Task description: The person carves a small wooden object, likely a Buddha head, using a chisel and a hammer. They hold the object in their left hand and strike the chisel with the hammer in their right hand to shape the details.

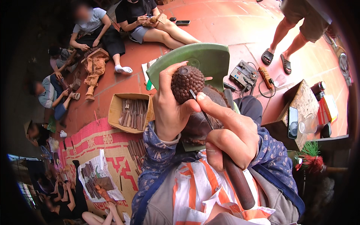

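My left hand [168, 108] is closed around a dark brown carved wooden head [187, 84] covered in small round bumps. Its thumb lies close to the blade. In my right hand [234, 137] is a carving chisel [240, 183], gripped with the wooden handle running down toward my lap. The chisel's thin metal blade points up and its tip meets the bumpy surface, with my right index finger stretched along it. More dark carved wood [198, 125] shows below the head, partly hidden by my hands. Behind it rises a green plastic chair back [212, 56].
To the left, a cardboard box [113, 112] holds several chisels; more lie on a patterned mat [116, 142]. At right are an electrical control box [242, 75], an orange power strip [266, 77] and a phone [293, 122] on a wooden block. Several people sit nearby; one stands.
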`<state>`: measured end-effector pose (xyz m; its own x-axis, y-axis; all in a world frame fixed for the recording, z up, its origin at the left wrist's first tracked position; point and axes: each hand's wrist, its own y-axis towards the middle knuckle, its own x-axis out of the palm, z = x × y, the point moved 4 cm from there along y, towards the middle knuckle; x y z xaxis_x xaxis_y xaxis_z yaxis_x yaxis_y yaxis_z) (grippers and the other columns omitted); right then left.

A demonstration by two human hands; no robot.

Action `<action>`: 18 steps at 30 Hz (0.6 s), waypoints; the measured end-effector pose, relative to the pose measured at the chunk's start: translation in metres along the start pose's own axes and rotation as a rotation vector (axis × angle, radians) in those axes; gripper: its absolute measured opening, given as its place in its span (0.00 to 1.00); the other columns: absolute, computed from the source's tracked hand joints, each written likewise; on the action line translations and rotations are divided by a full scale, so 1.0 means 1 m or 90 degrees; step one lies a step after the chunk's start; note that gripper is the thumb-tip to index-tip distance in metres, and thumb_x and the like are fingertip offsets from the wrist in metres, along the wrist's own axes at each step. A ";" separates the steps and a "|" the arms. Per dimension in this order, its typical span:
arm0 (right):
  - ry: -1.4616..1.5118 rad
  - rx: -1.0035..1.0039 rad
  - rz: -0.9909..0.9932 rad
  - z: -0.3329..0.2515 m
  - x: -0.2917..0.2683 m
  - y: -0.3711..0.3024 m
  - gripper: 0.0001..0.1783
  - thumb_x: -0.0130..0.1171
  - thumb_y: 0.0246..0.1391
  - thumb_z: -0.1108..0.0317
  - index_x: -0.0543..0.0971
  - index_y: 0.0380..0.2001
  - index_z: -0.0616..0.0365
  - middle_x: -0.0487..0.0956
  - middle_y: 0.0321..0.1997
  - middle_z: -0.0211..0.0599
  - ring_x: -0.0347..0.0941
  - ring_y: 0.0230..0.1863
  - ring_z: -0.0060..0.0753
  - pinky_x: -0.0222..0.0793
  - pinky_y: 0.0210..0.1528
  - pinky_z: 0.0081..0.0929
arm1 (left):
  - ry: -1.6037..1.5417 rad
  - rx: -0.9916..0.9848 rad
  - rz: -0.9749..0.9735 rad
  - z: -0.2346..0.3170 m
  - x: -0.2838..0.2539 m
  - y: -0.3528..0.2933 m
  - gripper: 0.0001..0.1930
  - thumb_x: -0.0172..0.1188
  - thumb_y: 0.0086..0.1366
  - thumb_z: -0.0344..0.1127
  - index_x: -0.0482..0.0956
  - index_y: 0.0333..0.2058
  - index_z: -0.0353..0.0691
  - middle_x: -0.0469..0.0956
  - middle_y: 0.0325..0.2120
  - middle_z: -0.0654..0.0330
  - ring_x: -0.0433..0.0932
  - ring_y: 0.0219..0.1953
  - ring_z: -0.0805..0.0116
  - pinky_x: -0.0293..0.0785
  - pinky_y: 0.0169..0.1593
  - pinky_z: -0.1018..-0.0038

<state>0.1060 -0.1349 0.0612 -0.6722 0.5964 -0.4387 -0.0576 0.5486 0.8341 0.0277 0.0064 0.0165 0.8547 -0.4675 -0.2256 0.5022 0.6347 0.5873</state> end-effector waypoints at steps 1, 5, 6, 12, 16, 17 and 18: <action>-0.016 -0.008 0.008 -0.002 0.002 0.001 0.08 0.60 0.36 0.74 0.72 0.21 0.67 0.72 0.47 0.77 0.79 0.41 0.62 0.78 0.42 0.38 | -0.021 -0.010 0.000 -0.001 0.000 0.000 0.49 0.58 0.46 0.74 0.65 0.53 0.34 0.79 0.34 0.53 0.82 0.37 0.62 0.78 0.40 0.69; -0.059 -0.024 0.019 -0.008 0.005 -0.003 0.10 0.62 0.39 0.72 0.72 0.20 0.68 0.70 0.47 0.82 0.75 0.47 0.71 0.74 0.51 0.47 | -0.025 -0.028 -0.003 0.001 0.001 0.002 0.50 0.61 0.42 0.73 0.66 0.53 0.34 0.79 0.34 0.55 0.81 0.37 0.64 0.78 0.41 0.70; -0.069 -0.035 0.025 -0.009 0.003 -0.006 0.10 0.61 0.42 0.72 0.72 0.21 0.68 0.69 0.47 0.84 0.74 0.49 0.73 0.73 0.51 0.49 | -0.003 -0.023 -0.010 0.005 0.001 0.003 0.51 0.62 0.41 0.73 0.66 0.52 0.34 0.79 0.34 0.55 0.81 0.36 0.64 0.77 0.41 0.70; 0.053 0.082 -0.030 0.004 -0.019 -0.014 0.10 0.53 0.59 0.65 0.71 0.33 0.62 0.66 0.56 0.81 0.71 0.55 0.69 0.69 0.54 0.47 | 0.001 0.003 0.000 0.005 -0.002 0.003 0.51 0.65 0.37 0.71 0.66 0.52 0.35 0.79 0.34 0.57 0.81 0.37 0.66 0.77 0.41 0.71; 0.222 0.090 -0.059 0.024 -0.018 -0.014 0.13 0.53 0.57 0.62 0.72 0.27 0.63 0.69 0.53 0.79 0.69 0.57 0.70 0.65 0.58 0.53 | 0.018 -0.009 -0.007 0.006 -0.001 0.003 0.51 0.66 0.36 0.71 0.67 0.51 0.35 0.79 0.33 0.57 0.81 0.37 0.66 0.77 0.40 0.72; 0.241 0.086 -0.064 0.029 -0.018 -0.014 0.13 0.53 0.56 0.63 0.72 0.26 0.64 0.70 0.52 0.79 0.69 0.58 0.70 0.64 0.59 0.54 | 0.012 -0.001 -0.003 0.005 -0.001 0.003 0.51 0.66 0.36 0.71 0.67 0.51 0.36 0.79 0.33 0.57 0.81 0.36 0.66 0.78 0.40 0.72; 0.260 0.082 -0.070 0.032 -0.017 -0.014 0.12 0.53 0.55 0.64 0.72 0.25 0.64 0.70 0.52 0.79 0.68 0.58 0.71 0.64 0.59 0.55 | 0.006 0.007 0.000 0.005 -0.001 0.003 0.50 0.67 0.37 0.70 0.67 0.51 0.36 0.79 0.33 0.57 0.81 0.36 0.66 0.78 0.40 0.71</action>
<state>0.1425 -0.1339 0.0464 -0.9051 0.2647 -0.3329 -0.0697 0.6798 0.7301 0.0280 0.0061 0.0222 0.8564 -0.4609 -0.2328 0.5001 0.6280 0.5962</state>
